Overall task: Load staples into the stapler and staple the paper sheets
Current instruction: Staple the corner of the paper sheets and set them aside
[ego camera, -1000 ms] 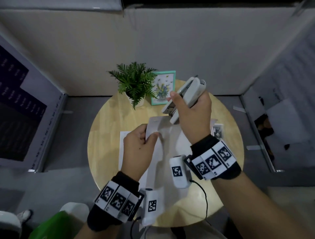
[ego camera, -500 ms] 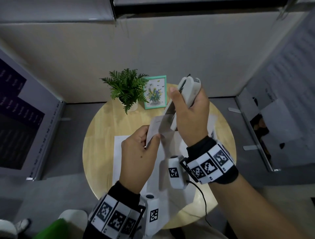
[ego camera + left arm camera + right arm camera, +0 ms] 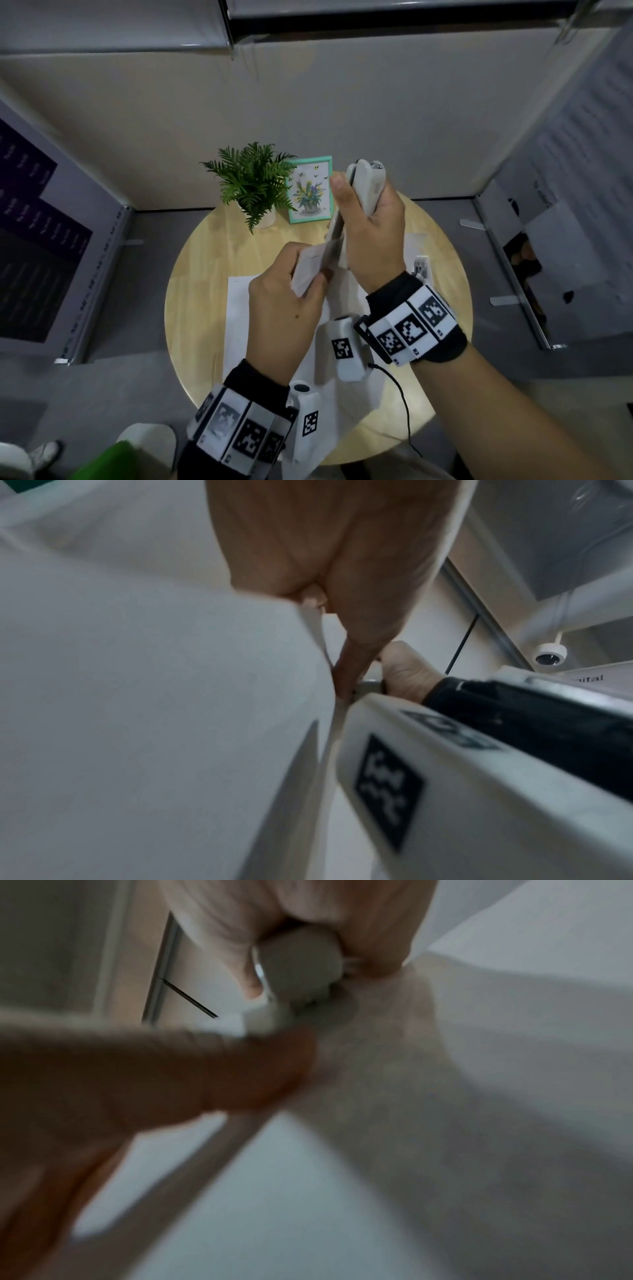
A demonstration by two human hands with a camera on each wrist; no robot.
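Observation:
My right hand (image 3: pixel 368 236) grips a white stapler (image 3: pixel 364 186) held nearly upright above the round wooden table (image 3: pixel 205 274), thumb along its left side. The stapler's lower end meets the top corner of the paper sheets (image 3: pixel 308 270). My left hand (image 3: pixel 291 301) pinches that corner between thumb and fingers, and the sheets hang down toward me. In the right wrist view the stapler (image 3: pixel 301 966) sits in my palm, its nose on the paper (image 3: pixel 479 1096). The left wrist view is mostly paper (image 3: pixel 137 696) with my thumb (image 3: pixel 342 574) on it. Whether the stapler's jaws are closed on the paper I cannot tell.
A potted fern (image 3: pixel 253 185) and a small teal-framed flower picture (image 3: pixel 310 188) stand at the table's back edge. Another white sheet (image 3: pixel 239 308) lies flat on the table. A small box (image 3: pixel 421 267) lies on the table right of my right wrist. Partition walls surround the table.
Both hands have risen and come closer together. The stapler has tipped more upright and its lower end has closed in on the paper corner held by my left hand.

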